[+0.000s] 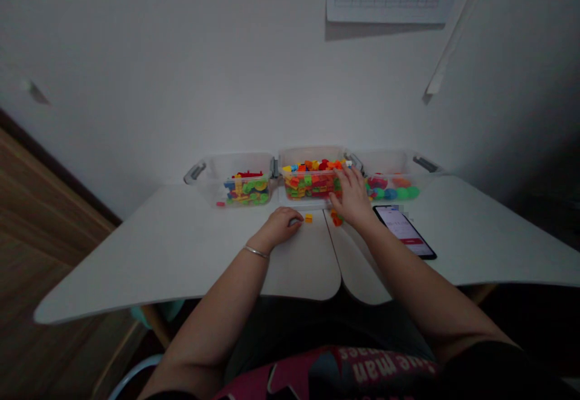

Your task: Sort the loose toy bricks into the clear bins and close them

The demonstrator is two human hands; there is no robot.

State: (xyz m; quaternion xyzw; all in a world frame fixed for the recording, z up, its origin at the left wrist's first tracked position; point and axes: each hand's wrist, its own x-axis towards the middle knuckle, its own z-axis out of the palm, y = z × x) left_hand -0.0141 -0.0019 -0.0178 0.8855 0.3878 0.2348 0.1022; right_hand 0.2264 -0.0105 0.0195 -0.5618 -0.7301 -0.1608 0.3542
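My left hand [281,223] rests on the white table [181,249] with its fingers curled; what they hold, if anything, is hidden. A small orange-yellow brick [309,218] lies just right of it. My right hand [352,197] reaches forward with fingers spread against the front wall of the middle clear bin [312,181], which is full of red, orange and green bricks. Under this hand's wrist lies a small orange and green piece [336,219].
A left clear bin [235,183] holds mixed bricks and a right clear bin [393,179] holds round coloured pieces, all against the wall. A phone [405,231] with a lit screen lies at my right forearm. Two tabletops meet at a curved seam [333,255].
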